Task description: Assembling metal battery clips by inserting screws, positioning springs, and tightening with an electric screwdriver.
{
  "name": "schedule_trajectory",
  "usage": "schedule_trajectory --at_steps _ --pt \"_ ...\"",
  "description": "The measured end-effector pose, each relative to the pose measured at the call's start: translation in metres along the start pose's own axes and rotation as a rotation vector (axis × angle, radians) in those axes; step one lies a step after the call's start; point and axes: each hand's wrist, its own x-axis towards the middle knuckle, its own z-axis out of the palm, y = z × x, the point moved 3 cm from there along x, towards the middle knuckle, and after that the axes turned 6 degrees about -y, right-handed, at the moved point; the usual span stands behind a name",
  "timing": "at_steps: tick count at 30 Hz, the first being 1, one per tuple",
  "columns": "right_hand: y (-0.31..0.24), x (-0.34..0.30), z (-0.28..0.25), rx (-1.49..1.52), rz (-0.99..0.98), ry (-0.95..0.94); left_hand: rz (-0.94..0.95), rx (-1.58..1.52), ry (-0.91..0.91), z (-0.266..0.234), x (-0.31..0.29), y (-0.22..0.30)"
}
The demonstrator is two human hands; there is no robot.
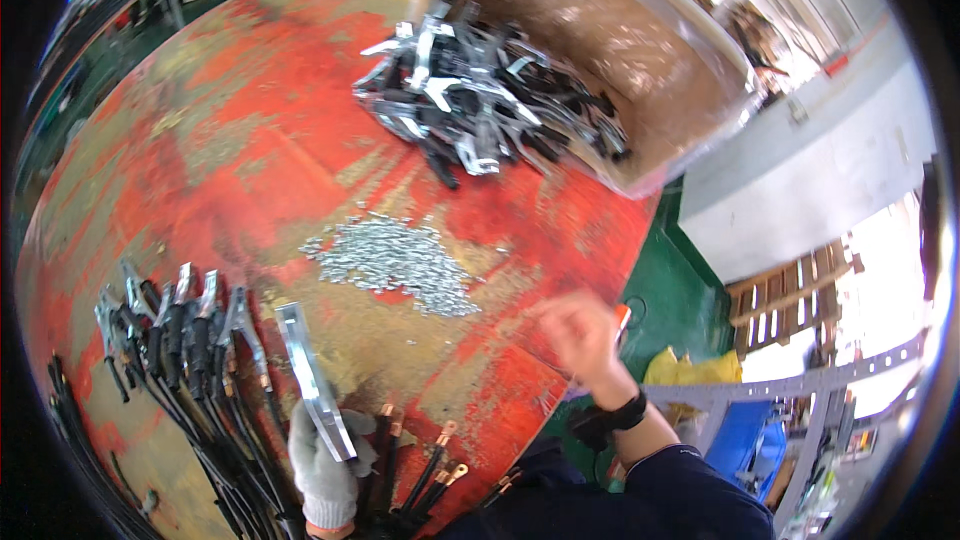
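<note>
My left hand (pixel 322 475), in a pale knit glove, is at the table's near edge. Its fingers close round a shiny metal clamp (pixel 308 370), which points up and away from me. Black cables with copper lugs (pixel 440 440) lie just right of that glove. To its left are black cables fitted with metal clamps (pixel 205 305). My right hand (pixel 580 335), bare with a dark wristband, is over the table's right edge. Motion smears its fingers, so their grip is unclear. An orange-tipped object (pixel 622 318) shows beside it; whether the hand touches it, I cannot tell.
A heap of small silvery metal pieces (pixel 395 258) lies mid-table. Beyond it, metal clamps with black handles (pixel 480 100) spill from a plastic-lined carton (pixel 650 50). The table (pixel 250 170) has worn red paint. Right of it stand a wooden pallet (pixel 795 300) and a grey metal frame (pixel 800 385).
</note>
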Motion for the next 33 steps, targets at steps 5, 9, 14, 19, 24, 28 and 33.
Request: schedule_trajectory --at_steps 5,9,14,19,24,28,33 --pt "0.156 -0.096 -0.083 0.037 0.587 0.434 0.133 0.035 0.029 -0.005 0.009 -0.012" --pt "0.237 -0.169 -0.05 -0.068 0.806 0.064 0.168 0.118 0.105 -0.006 0.011 -0.009" --pt "0.294 -0.208 0.014 -0.188 0.847 -0.206 0.176 0.175 0.164 -0.007 0.013 -0.002" --pt "0.314 -0.201 0.041 -0.331 0.95 -0.106 0.198 0.216 0.142 0.005 0.01 0.006" --pt "0.322 -0.191 0.047 -0.429 0.98 -0.066 0.223 0.21 0.125 0.007 0.004 0.012" --pt "0.328 -0.198 0.048 -0.437 0.973 -0.017 0.079 0.186 0.063 0.02 -0.004 0.013" --pt "0.311 -0.197 0.04 -0.251 0.954 0.005 0.228 0.421 0.07 0.013 0.001 0.013"
